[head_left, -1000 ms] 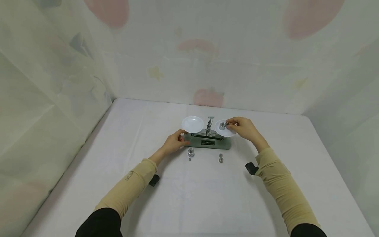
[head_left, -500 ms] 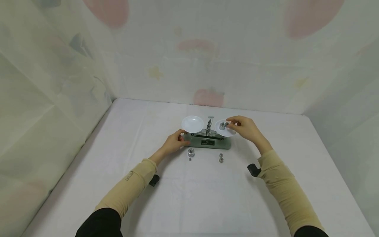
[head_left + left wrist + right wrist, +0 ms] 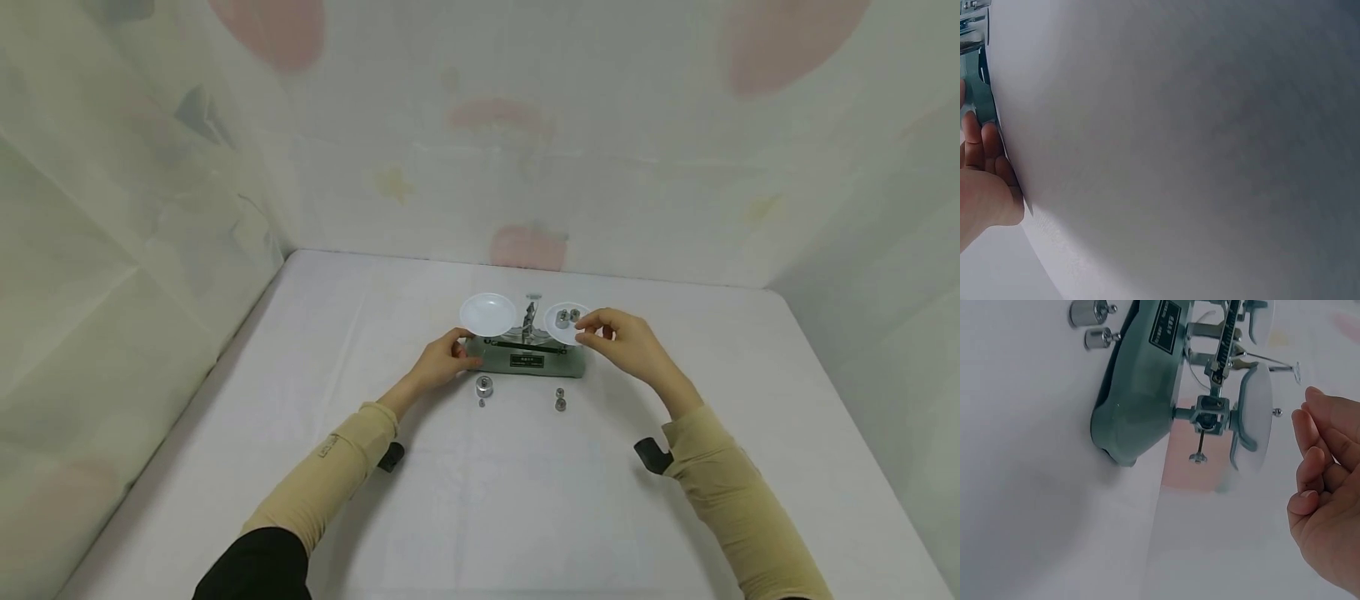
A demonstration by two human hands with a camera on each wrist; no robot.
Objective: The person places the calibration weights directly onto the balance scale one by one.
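A green balance scale (image 3: pixel 525 361) stands mid-table with two white pans. The left pan (image 3: pixel 488 314) is bare. On the right pan (image 3: pixel 558 334) sit two small metal weights (image 3: pixel 562 317) (image 3: pixel 575 315). My left hand (image 3: pixel 442 357) grips the left end of the scale's base, seen also in the left wrist view as the hand (image 3: pixel 985 187) against the base (image 3: pixel 982 87). My right hand (image 3: pixel 618 337) hovers just right of the right pan with loosely curled fingers and holds nothing. The right wrist view shows this hand (image 3: pixel 1325 481) apart from the edge-on pan (image 3: pixel 1254 415).
In front of the scale lie a large weight (image 3: pixel 483 386), a tiny one (image 3: pixel 482 403) and two small ones (image 3: pixel 559 392) (image 3: pixel 560 405) on the white tablecloth (image 3: pixel 480 500). Translucent sheets wall in the table at the back and both sides.
My right hand let go of the small weight on the right pan and drew back to the right and toward me. The weight stays on the pan. The left hand has not moved.
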